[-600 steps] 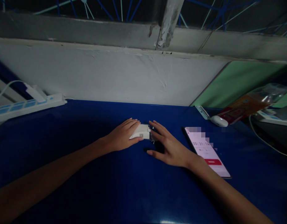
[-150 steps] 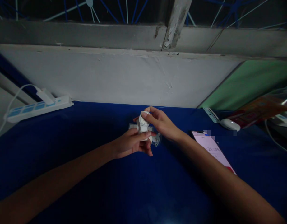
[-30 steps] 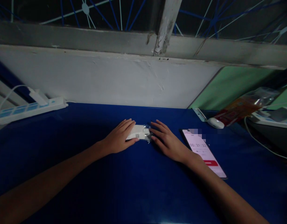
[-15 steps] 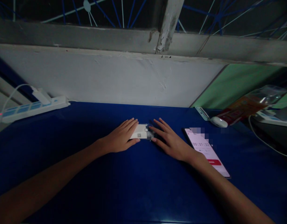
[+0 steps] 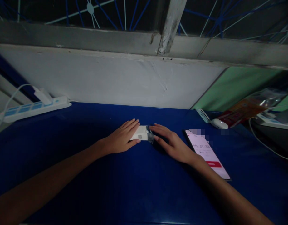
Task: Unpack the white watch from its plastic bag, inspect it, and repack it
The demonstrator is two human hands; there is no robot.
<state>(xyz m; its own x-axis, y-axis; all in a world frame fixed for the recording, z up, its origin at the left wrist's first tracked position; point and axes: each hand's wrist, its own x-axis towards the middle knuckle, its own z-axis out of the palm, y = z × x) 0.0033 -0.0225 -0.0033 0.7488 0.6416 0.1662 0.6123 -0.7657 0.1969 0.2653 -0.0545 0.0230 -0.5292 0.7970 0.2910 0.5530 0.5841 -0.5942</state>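
A small white packet [image 5: 143, 132] with a square printed mark and a clear, crinkled plastic end lies on the blue table [image 5: 125, 187], between my hands. My left hand [image 5: 121, 137] rests flat over its left part, fingers stretched out together and thumb along the near side. That part is hidden under the palm. At the plastic end is my right hand [image 5: 173, 143], its fingers slightly bent and the thumb apart from them. Its fingertips touch or nearly touch the plastic; nothing is seen gripped.
A phone [image 5: 210, 156] showing a running timer lies beside my right forearm. Behind it are a white earbud case [image 5: 219, 124], a small card [image 5: 202, 115] and a plastic bag [image 5: 248, 106]. A power strip [image 5: 35, 109] with a plugged-in charger sits far left. A white wall [image 5: 125, 81] rises behind.
My right hand's fingers have drawn together from a spread pose, the forefinger bending at the packet's plastic end. My left hand stays on the packet. The view has tilted slightly.
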